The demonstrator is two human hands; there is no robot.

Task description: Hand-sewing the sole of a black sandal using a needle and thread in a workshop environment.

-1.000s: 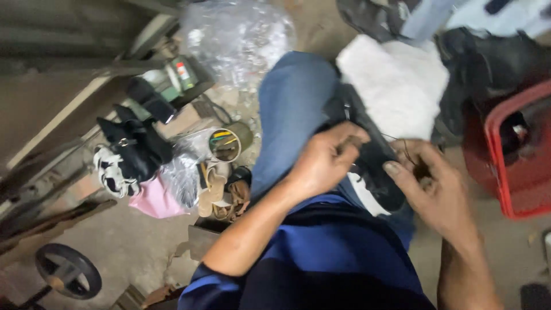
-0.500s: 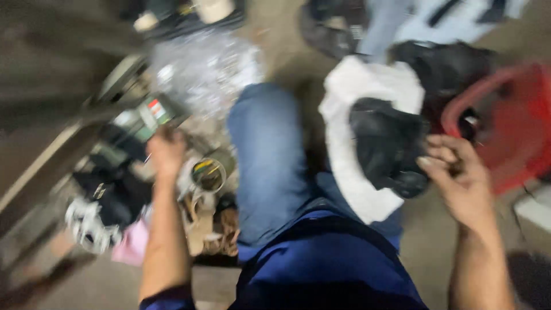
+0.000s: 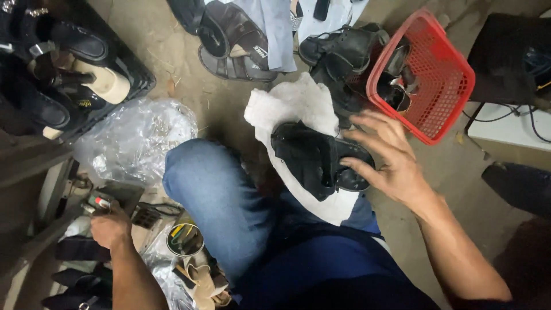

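A black shoe [image 3: 315, 158] lies on a white cloth [image 3: 298, 106] spread over my lap, beside my raised knee in blue jeans [image 3: 212, 195]. My right hand [image 3: 384, 158] hovers over the shoe's right side with fingers spread, fingertips touching or just above it. My left hand [image 3: 109, 224] reaches down to the floor at the lower left and closes around a small object with a red and green tip [image 3: 99, 202], among tools and scraps. A small round tin [image 3: 185, 239] holding bits stands just right of that hand.
A red plastic basket [image 3: 436, 80] holding dark shoes stands at the upper right. Black boots [image 3: 344, 46] and sandals [image 3: 229, 40] lie on the concrete floor ahead. A crumpled clear plastic bag [image 3: 138, 138] sits left of my knee. A black crate of heeled shoes [image 3: 63, 63] occupies the upper left.
My left hand left the black shoe, swung down to the floor clutter at the left and now grips a small object. My right hand opened over the shoe. The view tilted forward.
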